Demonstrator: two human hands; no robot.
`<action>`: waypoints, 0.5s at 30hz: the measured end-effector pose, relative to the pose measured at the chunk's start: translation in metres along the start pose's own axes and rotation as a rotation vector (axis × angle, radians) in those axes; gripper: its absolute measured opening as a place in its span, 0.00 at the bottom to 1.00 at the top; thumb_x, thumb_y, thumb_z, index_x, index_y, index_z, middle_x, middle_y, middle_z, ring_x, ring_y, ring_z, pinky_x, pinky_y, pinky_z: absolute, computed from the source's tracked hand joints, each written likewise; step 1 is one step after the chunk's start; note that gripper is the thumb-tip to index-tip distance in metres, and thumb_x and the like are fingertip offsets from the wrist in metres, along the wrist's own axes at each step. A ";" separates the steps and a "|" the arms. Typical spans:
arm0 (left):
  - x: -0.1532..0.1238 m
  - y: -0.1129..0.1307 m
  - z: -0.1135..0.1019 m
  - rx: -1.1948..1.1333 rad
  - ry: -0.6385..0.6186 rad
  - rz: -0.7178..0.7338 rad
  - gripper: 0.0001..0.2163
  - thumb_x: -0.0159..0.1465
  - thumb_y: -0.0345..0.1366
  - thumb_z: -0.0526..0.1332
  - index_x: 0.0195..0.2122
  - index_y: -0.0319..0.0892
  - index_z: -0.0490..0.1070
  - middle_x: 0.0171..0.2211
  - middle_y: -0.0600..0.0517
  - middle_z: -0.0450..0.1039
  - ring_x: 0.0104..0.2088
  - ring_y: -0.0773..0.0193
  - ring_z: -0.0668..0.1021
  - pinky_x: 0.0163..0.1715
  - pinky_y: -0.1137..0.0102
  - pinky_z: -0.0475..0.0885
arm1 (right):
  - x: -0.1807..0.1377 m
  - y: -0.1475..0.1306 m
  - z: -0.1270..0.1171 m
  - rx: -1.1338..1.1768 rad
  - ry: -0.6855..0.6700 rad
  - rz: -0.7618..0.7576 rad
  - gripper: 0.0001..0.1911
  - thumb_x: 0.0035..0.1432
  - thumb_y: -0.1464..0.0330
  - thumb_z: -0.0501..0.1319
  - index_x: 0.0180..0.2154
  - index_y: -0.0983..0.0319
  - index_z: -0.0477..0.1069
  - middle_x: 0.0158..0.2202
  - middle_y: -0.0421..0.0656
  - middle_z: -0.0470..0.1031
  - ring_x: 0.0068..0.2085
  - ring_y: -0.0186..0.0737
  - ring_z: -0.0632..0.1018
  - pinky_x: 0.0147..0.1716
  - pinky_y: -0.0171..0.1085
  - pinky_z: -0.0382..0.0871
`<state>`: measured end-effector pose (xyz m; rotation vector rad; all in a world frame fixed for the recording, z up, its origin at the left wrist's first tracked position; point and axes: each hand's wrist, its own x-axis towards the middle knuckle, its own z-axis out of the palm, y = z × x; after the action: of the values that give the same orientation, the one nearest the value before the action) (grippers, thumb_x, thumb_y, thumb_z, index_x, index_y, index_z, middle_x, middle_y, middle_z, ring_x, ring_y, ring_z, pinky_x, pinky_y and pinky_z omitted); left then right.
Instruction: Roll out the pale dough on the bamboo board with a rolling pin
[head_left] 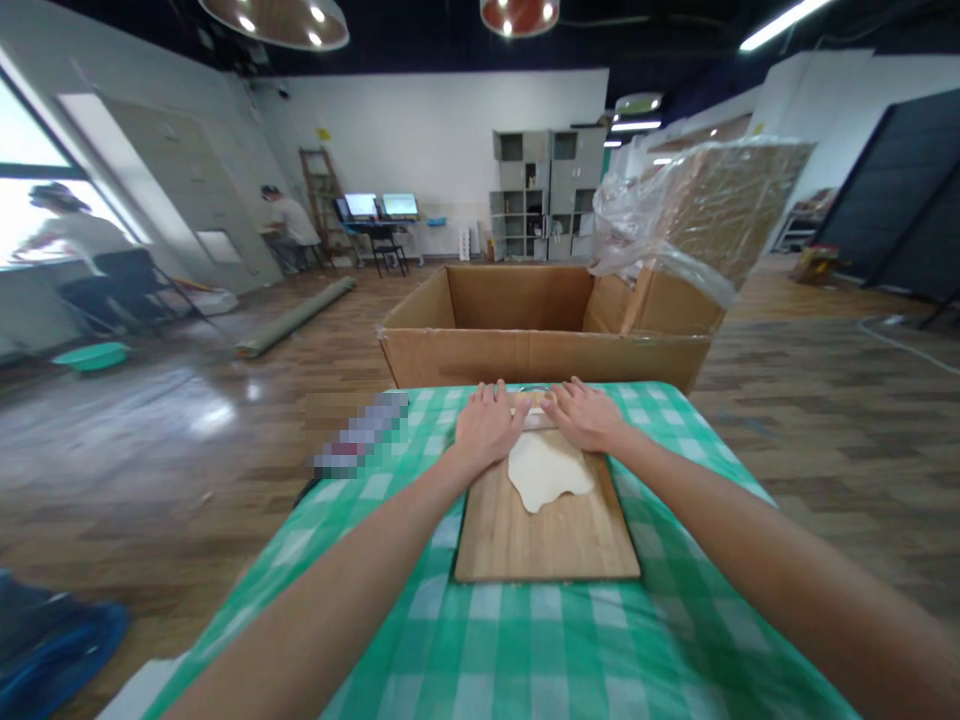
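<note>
Our flattened dough point(546, 470) lies at the far end of the cutting board point(547, 535), in the table's middle. Left hand point(489, 424) and right hand point(589, 413) press flat, fingers spread, on the rolling pin point(538, 416) to bear evenly. A cardboard box point(544, 325) stands beyond the table's far edge.

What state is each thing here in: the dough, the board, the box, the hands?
Dough: rolled flat, lying on the board.
Rolling pin: lying across the dough's far edge, mostly hidden under both hands.
Board: flat on the checked cloth.
Box: flaps open.
Left hand: palm down on the pin.
Right hand: palm down on the pin.
Monitors: lit.
</note>
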<state>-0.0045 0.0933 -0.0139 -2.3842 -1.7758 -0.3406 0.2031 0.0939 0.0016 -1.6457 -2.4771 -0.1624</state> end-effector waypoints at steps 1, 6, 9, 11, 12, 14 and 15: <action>-0.008 0.003 -0.001 -0.005 0.022 -0.017 0.38 0.75 0.55 0.34 0.71 0.26 0.54 0.69 0.29 0.61 0.70 0.39 0.63 0.67 0.49 0.58 | -0.008 -0.002 -0.001 0.023 0.006 0.009 0.40 0.74 0.48 0.33 0.66 0.69 0.64 0.66 0.59 0.69 0.70 0.56 0.63 0.66 0.52 0.55; -0.056 0.010 -0.009 -0.015 0.103 0.096 0.37 0.75 0.56 0.37 0.69 0.28 0.59 0.69 0.34 0.62 0.71 0.46 0.63 0.71 0.53 0.52 | -0.060 -0.013 -0.003 0.083 0.044 -0.071 0.44 0.73 0.45 0.35 0.68 0.74 0.60 0.71 0.62 0.59 0.72 0.57 0.59 0.68 0.52 0.56; -0.084 0.012 -0.016 -0.025 0.093 0.143 0.38 0.75 0.57 0.38 0.71 0.27 0.55 0.71 0.35 0.57 0.72 0.48 0.60 0.72 0.55 0.50 | -0.092 -0.018 -0.001 0.078 0.082 -0.108 0.47 0.72 0.43 0.37 0.72 0.74 0.52 0.75 0.60 0.49 0.75 0.56 0.50 0.71 0.54 0.47; -0.097 0.013 -0.019 -0.035 0.080 0.151 0.38 0.74 0.58 0.39 0.73 0.28 0.52 0.73 0.36 0.55 0.73 0.48 0.59 0.72 0.54 0.51 | -0.106 -0.020 0.002 0.086 0.090 -0.115 0.47 0.71 0.43 0.38 0.73 0.73 0.50 0.75 0.58 0.46 0.76 0.55 0.48 0.72 0.54 0.45; -0.100 0.013 -0.020 -0.037 0.073 0.152 0.39 0.74 0.58 0.40 0.73 0.29 0.52 0.73 0.37 0.53 0.73 0.48 0.58 0.72 0.54 0.51 | -0.109 -0.020 0.003 0.092 0.092 -0.115 0.47 0.71 0.43 0.38 0.73 0.72 0.49 0.75 0.58 0.46 0.76 0.54 0.48 0.72 0.54 0.44; -0.097 0.012 -0.020 -0.037 0.058 0.153 0.39 0.74 0.58 0.39 0.73 0.29 0.51 0.74 0.37 0.52 0.74 0.48 0.57 0.73 0.54 0.50 | -0.107 -0.019 0.004 0.110 0.093 -0.112 0.47 0.71 0.42 0.38 0.74 0.71 0.48 0.76 0.56 0.45 0.76 0.54 0.47 0.72 0.54 0.44; -0.091 0.011 -0.018 -0.034 0.052 0.152 0.39 0.74 0.58 0.39 0.73 0.28 0.51 0.73 0.37 0.53 0.74 0.48 0.56 0.73 0.54 0.50 | -0.101 -0.017 0.004 0.121 0.088 -0.107 0.47 0.71 0.42 0.38 0.74 0.71 0.48 0.76 0.56 0.45 0.76 0.54 0.47 0.72 0.54 0.44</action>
<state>-0.0206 0.0010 -0.0207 -2.4908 -1.5674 -0.4127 0.2256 -0.0038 -0.0222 -1.4286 -2.4584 -0.0935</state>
